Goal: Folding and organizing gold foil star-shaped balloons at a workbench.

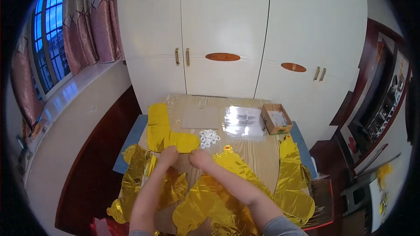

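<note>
A flat, L-shaped yellow foil balloon lies at the left of the wooden-patterned table. At its lower edge, my left hand is closed with the fingertips pinching the foil. Just to the right, my right hand is also closed, at the balloon's lower right corner. Its fingertips are partly hidden behind the knuckles. Beyond the right hand sits a small heap of white rings. Shiny gold foil balloons spread under and around my forearms: one at the left, one in the middle.
Clear plastic sleeves lie toward the back, beside an open cardboard box. Another gold foil balloon hangs over the right edge of the table. White cabinets stand behind; a curtained window is at the left.
</note>
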